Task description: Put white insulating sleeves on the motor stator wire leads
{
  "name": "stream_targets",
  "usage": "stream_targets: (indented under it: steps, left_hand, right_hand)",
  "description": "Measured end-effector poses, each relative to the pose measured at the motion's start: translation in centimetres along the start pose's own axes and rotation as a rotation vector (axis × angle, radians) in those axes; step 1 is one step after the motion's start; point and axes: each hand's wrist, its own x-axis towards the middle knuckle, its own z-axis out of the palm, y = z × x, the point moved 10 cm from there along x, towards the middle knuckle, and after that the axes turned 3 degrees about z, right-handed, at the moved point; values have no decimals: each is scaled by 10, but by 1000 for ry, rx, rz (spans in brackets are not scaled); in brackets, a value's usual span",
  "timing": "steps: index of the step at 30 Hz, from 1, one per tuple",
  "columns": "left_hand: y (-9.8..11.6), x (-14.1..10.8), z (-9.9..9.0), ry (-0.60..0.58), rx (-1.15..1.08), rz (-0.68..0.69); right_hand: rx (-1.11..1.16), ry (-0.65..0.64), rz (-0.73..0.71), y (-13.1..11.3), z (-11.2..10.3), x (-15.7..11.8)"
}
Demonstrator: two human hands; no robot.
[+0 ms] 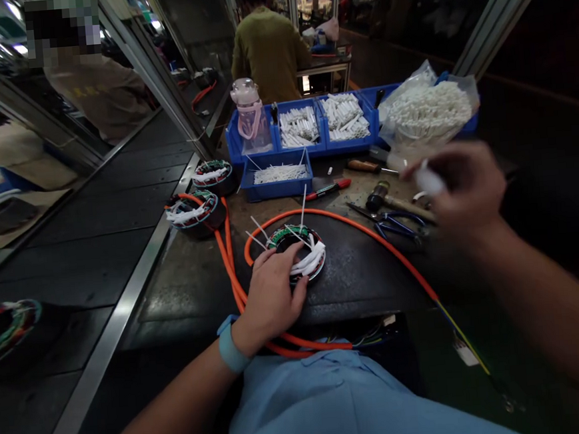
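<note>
Though blurred, right hand (460, 187) pinching white piece (428, 181)

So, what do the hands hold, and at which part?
Right hand pinches a small white tube by one end, blurred. Left hand presses on the wound stator's rim.

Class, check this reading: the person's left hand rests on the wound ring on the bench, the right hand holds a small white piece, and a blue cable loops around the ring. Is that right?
Not quite. The cable looping around the wound ring is orange, not blue, as the head view shows. The rest stands: the left hand rests on the ring, and the right hand holds a small white piece.
</note>
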Motion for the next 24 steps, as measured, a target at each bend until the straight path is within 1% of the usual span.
stream_targets:
  steps: [1, 2, 3, 4, 5, 6, 8, 11, 13, 15, 18, 20, 22, 24]
  left_hand:
    - [-1, 1, 0, 1, -7, -8]
    - [-1, 1, -1, 2, -12, -12]
    - [-1, 1, -1, 6, -14, -12]
    - [-1, 1, -1, 7, -15, -9]
    - [-1, 1, -1, 6, -17, -6]
    - [-1, 1, -1, 6, -19, -4]
    - [-2, 1, 0, 11, -24, -7]
    - [-4, 1, -1, 28, -25, -24]
    - [-4, 1, -2, 35, -21, -29]
    - [-3, 2, -2, 36, -15, -27]
    - [0, 2, 0, 14, 6, -16]
    - [2, 2, 2, -12, 37, -6]
    - [2, 2, 4, -19, 38, -15]
    - [-1, 1, 0, 36, -21, -50]
  right_hand:
    - [50, -150, -35, -30, 15, -27]
    - [99, -328, -106, -60, 32, -56]
    - [142, -429, -207, -89, 39, -84]
    - [152, -473, -267, -108, 42, -107]
    - [158, -495, -302, -119, 43, -126]
    - [162, -495, -315, -124, 42, -141]
    - [169, -510, -282, -119, 44, -165]
    - [173, -558, -204, -97, 50, -191]
    - [169, -570, -160, -85, 52, -203]
    - [178, -580, -133, -79, 52, -209]
    - [209, -584, -123, -81, 56, -208]
    - [210, -570, -110, -84, 64, -200]
    - [208, -556, -61, -83, 80, -188]
    - [232, -535, 78, -74, 103, -173]
